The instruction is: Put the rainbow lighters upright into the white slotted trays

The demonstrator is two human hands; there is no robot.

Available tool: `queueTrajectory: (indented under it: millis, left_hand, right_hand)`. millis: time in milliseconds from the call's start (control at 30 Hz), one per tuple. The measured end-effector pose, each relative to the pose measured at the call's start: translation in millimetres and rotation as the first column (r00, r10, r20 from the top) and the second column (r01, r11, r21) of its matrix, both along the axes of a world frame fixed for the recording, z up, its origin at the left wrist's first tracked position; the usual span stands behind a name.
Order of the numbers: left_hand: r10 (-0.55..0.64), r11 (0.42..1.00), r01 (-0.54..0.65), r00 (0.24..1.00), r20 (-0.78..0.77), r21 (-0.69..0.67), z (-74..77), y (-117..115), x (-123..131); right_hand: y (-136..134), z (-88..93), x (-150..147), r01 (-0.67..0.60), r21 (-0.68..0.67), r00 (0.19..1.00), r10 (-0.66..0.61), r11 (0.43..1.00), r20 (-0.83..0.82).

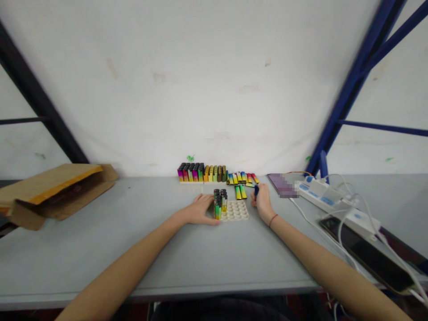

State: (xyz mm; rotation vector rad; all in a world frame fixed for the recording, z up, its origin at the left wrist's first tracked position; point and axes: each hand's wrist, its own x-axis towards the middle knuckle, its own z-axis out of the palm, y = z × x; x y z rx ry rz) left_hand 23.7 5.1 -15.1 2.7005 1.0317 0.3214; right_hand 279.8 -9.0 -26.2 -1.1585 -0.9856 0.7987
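A white tray with round holes point(239, 210) lies on the table in front of me. Several lighters point(218, 209) with dark tops stand upright in its left end. My left hand point(200, 209) rests spread around that end, thumb by the front corner and fingers by the back; whether it grips the tray is hard to see. Just right of the tray, my right hand point(263, 203) is closed around a dark blue lighter point(256, 190), its lower part hidden by the fingers. Two green and yellow lighters point(240, 192) lie behind the tray.
Packed upright lighters point(191, 173) stand by the wall, beside a yellow group point(215, 174). Loose colourful lighters point(237, 178) lie right of them. An open cardboard box point(56, 187) is at left. A power strip point(337, 205), cables and a black phone point(368, 254) occupy the right.
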Motion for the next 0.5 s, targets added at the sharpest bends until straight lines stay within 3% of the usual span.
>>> queueTrajectory:
  millis: [100, 233, 300, 500]
  left_hand:
    - [0.007, 1.0, -0.007, 1.0, -0.006, -0.001, -0.9, 0, 0]
    - [0.004, 1.0, -0.004, 1.0, -0.005, -0.003, -1.7, 1, 0]
    - [0.002, 1.0, -0.002, 1.0, -0.002, -0.007, -1.6, 1, 0]
    - [-0.002, 1.0, 0.002, 1.0, -0.006, -0.018, -1.2, -1, 0]
  right_hand:
    - [-12, 5.2, -9, -0.044, 0.131, 0.985, 0.021, 0.99, 0.17]
    - [-30, 15.6, -19, -0.309, 0.163, 0.888, 0.223, 0.937, 0.402]
    - [-37, 20.2, -23, -0.38, 0.192, 0.834, 0.245, 0.905, 0.495]
    - [-46, 23.9, -30, -0.417, 0.202, 0.783, 0.237, 0.886, 0.575]
